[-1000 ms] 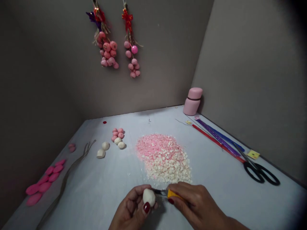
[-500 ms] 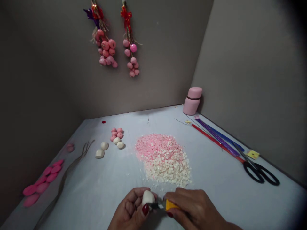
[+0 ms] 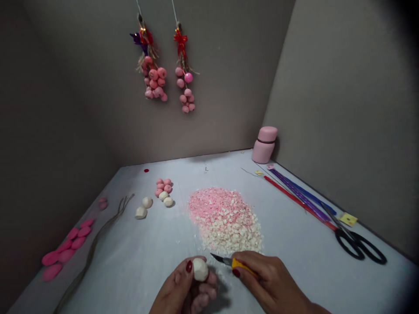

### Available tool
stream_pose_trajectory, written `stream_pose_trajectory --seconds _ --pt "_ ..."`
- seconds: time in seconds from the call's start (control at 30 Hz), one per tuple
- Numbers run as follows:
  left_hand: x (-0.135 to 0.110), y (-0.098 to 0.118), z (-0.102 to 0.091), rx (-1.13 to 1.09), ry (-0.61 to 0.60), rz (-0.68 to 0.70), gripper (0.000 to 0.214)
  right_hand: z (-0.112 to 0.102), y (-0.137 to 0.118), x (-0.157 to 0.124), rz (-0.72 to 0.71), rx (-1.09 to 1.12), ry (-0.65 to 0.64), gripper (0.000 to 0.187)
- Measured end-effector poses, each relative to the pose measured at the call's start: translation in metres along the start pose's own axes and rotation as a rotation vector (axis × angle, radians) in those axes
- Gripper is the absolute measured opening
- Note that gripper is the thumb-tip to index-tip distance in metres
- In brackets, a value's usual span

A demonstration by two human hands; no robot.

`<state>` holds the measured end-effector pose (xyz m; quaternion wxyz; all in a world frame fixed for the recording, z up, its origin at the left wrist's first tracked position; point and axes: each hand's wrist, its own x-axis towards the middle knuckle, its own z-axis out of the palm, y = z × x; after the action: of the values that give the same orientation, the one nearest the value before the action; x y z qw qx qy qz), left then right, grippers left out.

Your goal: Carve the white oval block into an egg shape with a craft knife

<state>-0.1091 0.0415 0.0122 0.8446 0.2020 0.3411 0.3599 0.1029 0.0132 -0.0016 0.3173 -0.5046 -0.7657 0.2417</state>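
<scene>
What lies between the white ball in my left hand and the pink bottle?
Between the white ball and the pink bottle lies the heap of pink and white shavings, then bare table; the head view shows it.

The knife (image 3: 229,261) has lifted off the white ball (image 3: 200,269), now blade clear.

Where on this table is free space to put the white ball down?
Bare grey tabletop lies between the thin brown stems and the left hand with its small white ball, and between the pink-and-white heap of shavings and the black scissors. Crowded: the right edge, with long coloured ribbons; the left edge, with pink petals.
</scene>
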Motion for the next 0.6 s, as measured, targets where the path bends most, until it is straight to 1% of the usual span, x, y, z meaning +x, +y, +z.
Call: stream_pose_trajectory --seconds 0.17,0.27,0.4,0.5,0.6 --pt "0.004 -0.004 -0.004 0.047 0.013 0.010 0.031 0.002 -0.003 0.001 -0.056 -0.007 -0.017 0.029" --pt "0.008 -0.007 -0.010 0.044 0.024 0.046 0.028 0.002 -0.005 0.001 -0.072 -0.016 -0.020 0.030" --pt "0.009 -0.009 -0.011 0.050 0.077 0.087 0.038 0.003 -0.004 0.003 -0.068 -0.012 -0.029 0.030" --pt "0.007 -0.010 -0.009 0.038 0.056 0.100 0.043 0.003 -0.004 0.004 -0.040 -0.013 -0.022 0.029" --pt "0.007 -0.011 -0.008 0.068 0.044 0.138 0.041 0.004 -0.004 0.005 -0.013 -0.024 -0.001 0.031"
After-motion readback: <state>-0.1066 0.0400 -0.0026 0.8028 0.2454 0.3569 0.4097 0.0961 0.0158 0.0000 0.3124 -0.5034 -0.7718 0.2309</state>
